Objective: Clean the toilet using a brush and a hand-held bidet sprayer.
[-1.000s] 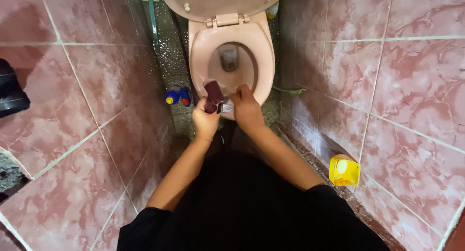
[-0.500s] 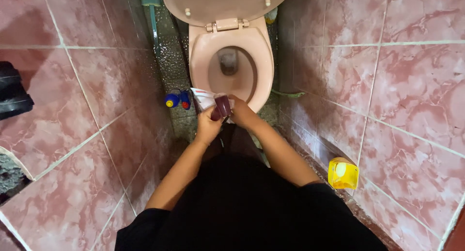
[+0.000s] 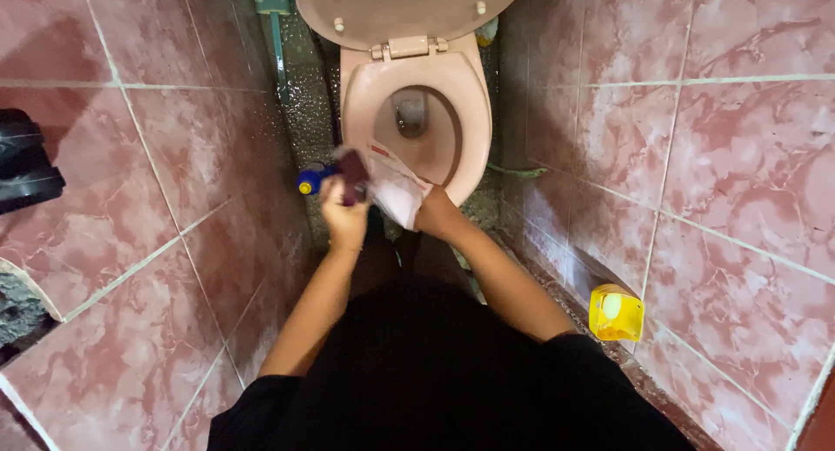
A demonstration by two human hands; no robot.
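Now | my left hand (image 3: 344, 214) clenched the dark maroon piece (image 3: 353, 174), pulled leftward off the white packet (image 3: 396, 186) | right hand (image 3: 437, 216) gripped packet over pink toilet (image 3: 474, 112).

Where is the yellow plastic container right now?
In the head view, the yellow plastic container sits low on the person's right, on the floor against the pink marble-tiled wall, beside the right arm's elbow.

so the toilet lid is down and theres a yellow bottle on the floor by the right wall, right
Not quite. The head view shows the toilet lid raised, with the bowl open beneath it. The yellow bottle does sit on the floor by the right wall.
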